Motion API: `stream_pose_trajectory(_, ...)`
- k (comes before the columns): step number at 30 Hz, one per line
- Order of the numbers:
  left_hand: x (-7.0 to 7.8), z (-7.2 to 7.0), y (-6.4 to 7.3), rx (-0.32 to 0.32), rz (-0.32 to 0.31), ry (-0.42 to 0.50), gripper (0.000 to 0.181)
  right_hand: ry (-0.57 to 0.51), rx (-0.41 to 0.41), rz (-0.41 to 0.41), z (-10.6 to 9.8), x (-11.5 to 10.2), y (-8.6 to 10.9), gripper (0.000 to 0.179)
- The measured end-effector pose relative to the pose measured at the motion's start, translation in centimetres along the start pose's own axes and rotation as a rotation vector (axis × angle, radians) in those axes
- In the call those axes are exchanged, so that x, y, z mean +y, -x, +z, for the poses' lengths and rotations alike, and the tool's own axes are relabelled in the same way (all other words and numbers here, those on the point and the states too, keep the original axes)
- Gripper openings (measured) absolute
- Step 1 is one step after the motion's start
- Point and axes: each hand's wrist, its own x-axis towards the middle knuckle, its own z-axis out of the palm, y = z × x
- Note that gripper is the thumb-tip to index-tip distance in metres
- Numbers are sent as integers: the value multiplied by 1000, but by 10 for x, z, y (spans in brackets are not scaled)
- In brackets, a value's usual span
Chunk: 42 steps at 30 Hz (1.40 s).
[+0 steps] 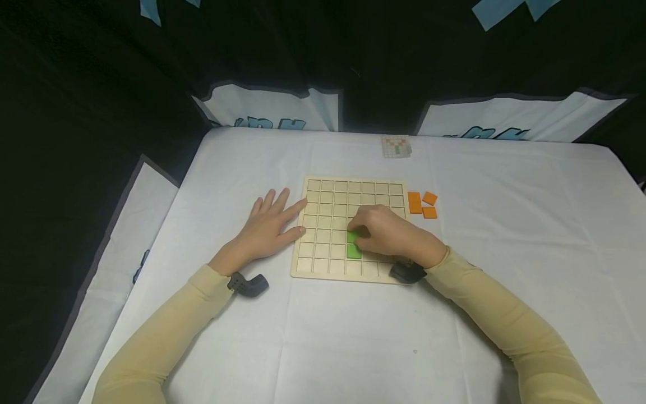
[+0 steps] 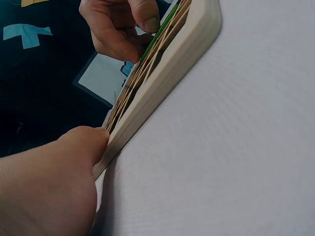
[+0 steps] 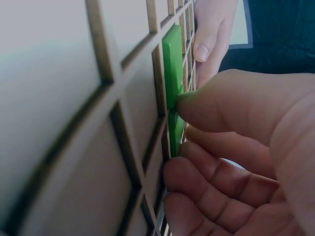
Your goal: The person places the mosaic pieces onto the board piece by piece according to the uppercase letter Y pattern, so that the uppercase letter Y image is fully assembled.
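In the head view, the wooden grid board lies flat on a white cloth. At its left edge rests the left hand, fingers spread wide, thumb and index finger touching the rim. Over the board, right of its middle, the right hand is narrow, thumb and fingertips pinching the farther green tile. The nearer green tile sits just beside it, toward the board's near edge. Just off the board's right edge lie an orange rectangle and two orange squares; beyond its far edge is a card printed with a grid.

In the left wrist view, the left thumb presses on the board's rim, and the right hand's curled fingers meet green on the board's top.

In the right wrist view, the right thumb touches green where the two tiles adjoin on the board, other fingers curled close to its surface; the left hand shows at the board's far side.
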Motion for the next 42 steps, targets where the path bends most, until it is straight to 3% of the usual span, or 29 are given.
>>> stream_pose_trajectory(29, 1, -1, 0, 2, -4, 1, 67, 10, 21, -52, -5, 3, 2, 26)
stream_pose_trajectory(42, 2, -3, 1, -4, -4, -12, 68, 2, 90, 29, -24, 22, 30, 21)
